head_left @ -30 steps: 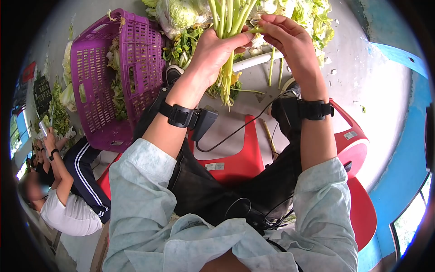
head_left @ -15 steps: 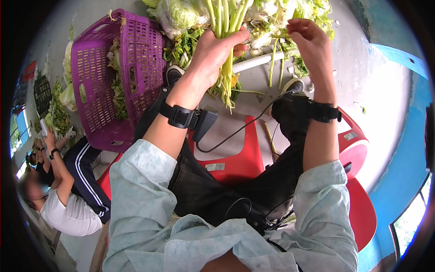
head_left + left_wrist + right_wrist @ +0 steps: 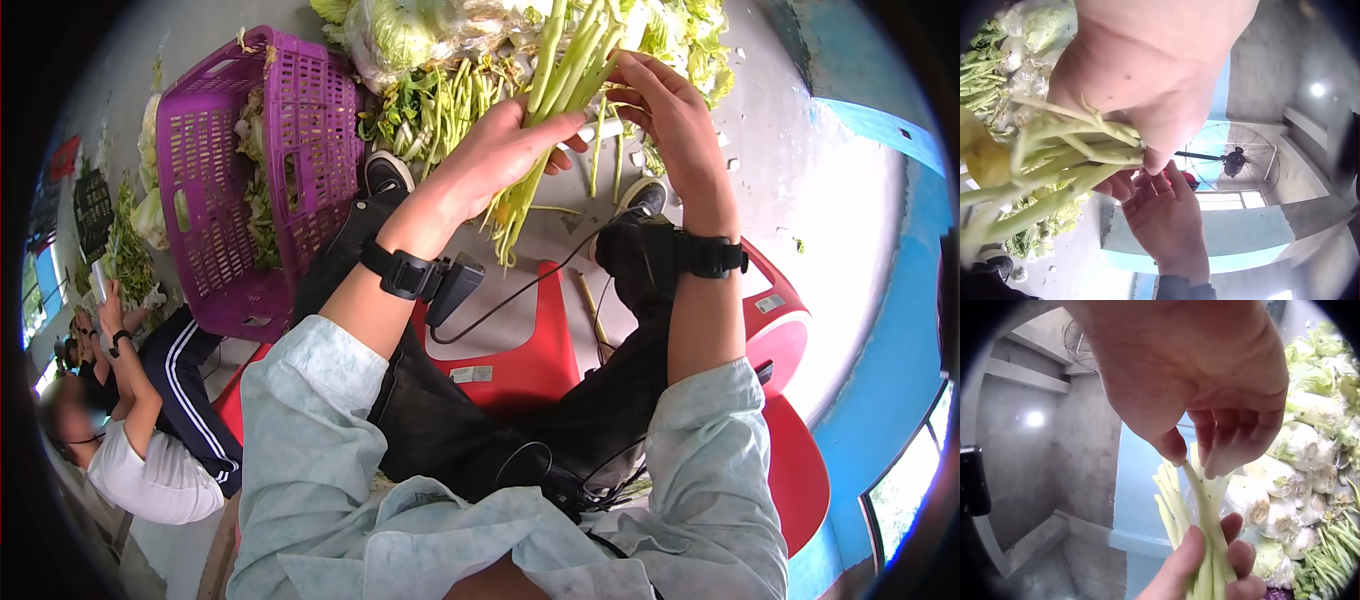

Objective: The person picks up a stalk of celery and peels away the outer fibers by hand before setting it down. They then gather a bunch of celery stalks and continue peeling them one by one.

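left hand (image 3: 510,150) clenched around a bunch of green stalks (image 3: 560,90), held tilted above the knees, cut ends pointing down. right hand (image 3: 665,110) pinches 1 stalk at the bunch's upper part. purple basket (image 3: 215,170) stands to the left; cabbage heads (image 3: 1291,487) lie beyond.

You sit on a red stool (image 3: 520,350) over a grey concrete floor (image 3: 830,220), with a blue wall (image 3: 900,330) at the right edge of the head view and a window (image 3: 900,500) at lower right. A purple crate (image 3: 210,170) lies tipped at upper left. The left wrist view shows a wall fan (image 3: 1235,164) and a lamp (image 3: 1317,89) at upper right.
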`<state>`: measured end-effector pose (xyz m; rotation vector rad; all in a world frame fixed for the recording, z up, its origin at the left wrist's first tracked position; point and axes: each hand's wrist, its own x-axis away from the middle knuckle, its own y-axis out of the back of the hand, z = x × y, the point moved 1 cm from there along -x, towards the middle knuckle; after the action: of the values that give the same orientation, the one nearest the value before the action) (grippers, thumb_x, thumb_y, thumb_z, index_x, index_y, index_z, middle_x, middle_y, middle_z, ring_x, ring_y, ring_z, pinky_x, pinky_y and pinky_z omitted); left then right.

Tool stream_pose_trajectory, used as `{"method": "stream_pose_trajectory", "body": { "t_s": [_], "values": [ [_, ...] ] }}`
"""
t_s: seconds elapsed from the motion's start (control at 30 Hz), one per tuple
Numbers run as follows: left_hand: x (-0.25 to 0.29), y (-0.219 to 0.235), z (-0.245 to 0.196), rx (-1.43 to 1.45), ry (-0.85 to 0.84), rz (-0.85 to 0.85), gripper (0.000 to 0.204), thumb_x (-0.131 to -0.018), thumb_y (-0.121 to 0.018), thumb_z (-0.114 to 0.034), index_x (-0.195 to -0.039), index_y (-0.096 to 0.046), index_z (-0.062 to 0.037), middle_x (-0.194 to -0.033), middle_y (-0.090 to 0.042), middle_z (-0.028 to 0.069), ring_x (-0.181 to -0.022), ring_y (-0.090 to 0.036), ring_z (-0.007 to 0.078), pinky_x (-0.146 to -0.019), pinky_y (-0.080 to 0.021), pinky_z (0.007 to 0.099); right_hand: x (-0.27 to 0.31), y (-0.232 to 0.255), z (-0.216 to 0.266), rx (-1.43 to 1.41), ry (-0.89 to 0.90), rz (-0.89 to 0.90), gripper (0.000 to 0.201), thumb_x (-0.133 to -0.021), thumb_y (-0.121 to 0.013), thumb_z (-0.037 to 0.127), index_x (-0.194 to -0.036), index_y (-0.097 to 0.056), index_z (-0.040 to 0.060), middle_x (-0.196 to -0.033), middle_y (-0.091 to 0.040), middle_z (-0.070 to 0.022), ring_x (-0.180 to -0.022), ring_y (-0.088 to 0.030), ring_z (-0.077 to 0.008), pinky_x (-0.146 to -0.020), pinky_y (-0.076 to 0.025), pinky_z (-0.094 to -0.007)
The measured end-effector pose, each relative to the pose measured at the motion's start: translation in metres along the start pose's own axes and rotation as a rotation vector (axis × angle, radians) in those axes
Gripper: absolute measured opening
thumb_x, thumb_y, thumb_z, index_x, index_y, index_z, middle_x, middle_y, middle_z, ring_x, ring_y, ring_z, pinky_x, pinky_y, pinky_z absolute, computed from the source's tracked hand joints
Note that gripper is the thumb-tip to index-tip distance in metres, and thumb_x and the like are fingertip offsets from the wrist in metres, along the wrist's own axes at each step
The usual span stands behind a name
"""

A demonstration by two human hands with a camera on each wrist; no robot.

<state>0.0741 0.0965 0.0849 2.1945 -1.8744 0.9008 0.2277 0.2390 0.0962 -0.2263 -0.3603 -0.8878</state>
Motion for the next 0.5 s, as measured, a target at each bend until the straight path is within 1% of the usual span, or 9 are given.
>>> {"method": "stream_pose_trajectory", "body": {
  "t_s": [0.03,0.07,0.13,0.23,0.27,0.37,0.47,0.5],
  "values": [
    [-0.001,0.001,0.001,0.004,-0.005,0.032,0.039,-0.101,-0.066,-0.034,-0.123,-0.066,-0.0012,-0.102,-0.073,0.0088,-0.085,-0.066,0.0124,-0.077,-0.053,0.0261,-0.001,0.001,-0.002,0.006,0.024,0.01,0.035,-0.101,-0.065,0.028,-0.124,-0.068,0.0015,-0.11,-0.072,-0.005,-0.102,-0.066,-0.0128,-0.092,-0.051,-0.0267],
    [-0.002,0.001,0.001,0.034,-0.007,0.056,0.039,-0.101,-0.066,-0.033,-0.124,-0.065,-0.001,-0.103,-0.073,0.0093,-0.088,-0.067,0.0134,-0.078,-0.054,0.0265,-0.002,0.002,-0.003,0.013,0.049,0.022,0.036,-0.1,-0.066,0.029,-0.122,-0.069,0.001,-0.109,-0.073,-0.0051,-0.099,-0.066,-0.0123,-0.091,-0.051,-0.027],
    [-0.002,0.0,0.002,0.095,-0.007,0.101,0.039,-0.101,-0.066,-0.031,-0.125,-0.064,-0.0007,-0.106,-0.073,0.0103,-0.093,-0.069,0.0153,-0.081,-0.055,0.0274,-0.003,0.002,-0.003,0.058,0.081,0.023,0.035,-0.1,-0.067,0.029,-0.122,-0.069,0.0018,-0.107,-0.072,-0.0041,-0.098,-0.066,-0.0119,-0.09,-0.051,-0.0272],
    [-0.001,0.002,0.003,0.266,0.07,0.06,0.039,-0.1,-0.068,-0.029,-0.128,-0.063,-0.0015,-0.111,-0.072,0.0113,-0.1,-0.071,0.0187,-0.088,-0.057,0.0298,-0.001,-0.003,-0.003,0.115,0.075,0.035,0.034,-0.099,-0.068,0.028,-0.121,-0.07,0.0028,-0.105,-0.072,-0.003,-0.097,-0.066,-0.0114,-0.09,-0.051,-0.0275],
    [-0.002,0.002,0.003,0.327,0.047,0.021,0.039,-0.099,-0.07,-0.028,-0.127,-0.063,-0.002,-0.113,-0.072,0.0113,-0.102,-0.071,0.0195,-0.09,-0.057,0.0307,-0.001,-0.005,-0.003,0.133,0.07,0.041,0.033,-0.099,-0.068,0.028,-0.121,-0.07,0.0031,-0.104,-0.072,-0.0027,-0.096,-0.066,-0.0113,-0.089,-0.051,-0.0275],
    [-0.006,0.008,0.004,0.507,-0.034,-0.077,0.037,-0.098,-0.071,-0.026,-0.127,-0.063,-0.0051,-0.12,-0.069,0.0112,-0.108,-0.069,0.0214,-0.095,-0.058,0.0338,0.002,-0.008,-0.002,0.155,0.016,0.125,0.03,-0.103,-0.063,0.023,-0.126,-0.065,0.0039,-0.111,-0.07,-0.0019,-0.103,-0.065,-0.0098,-0.093,-0.05,-0.0256],
    [-0.01,0.019,0.002,0.671,-0.125,-0.137,0.035,-0.099,-0.07,-0.025,-0.127,-0.061,-0.0055,-0.122,-0.067,0.0114,-0.112,-0.067,0.0222,-0.097,-0.058,0.0344,0.0,-0.014,-0.008,0.138,-0.028,0.297,0.031,-0.103,-0.063,0.024,-0.127,-0.064,0.0042,-0.115,-0.07,-0.0028,-0.105,-0.065,-0.0101,-0.094,-0.05,-0.0264],
    [-0.013,0.023,0.001,0.72,-0.152,-0.124,0.034,-0.101,-0.068,-0.023,-0.127,-0.059,-0.0034,-0.125,-0.065,0.012,-0.117,-0.065,0.023,-0.102,-0.056,0.0355,0.002,-0.019,-0.006,0.177,-0.021,0.345,0.034,-0.102,-0.064,0.024,-0.128,-0.062,0.0021,-0.117,-0.069,-0.0043,-0.107,-0.065,-0.0112,-0.096,-0.049,-0.0276]
  ]
}}
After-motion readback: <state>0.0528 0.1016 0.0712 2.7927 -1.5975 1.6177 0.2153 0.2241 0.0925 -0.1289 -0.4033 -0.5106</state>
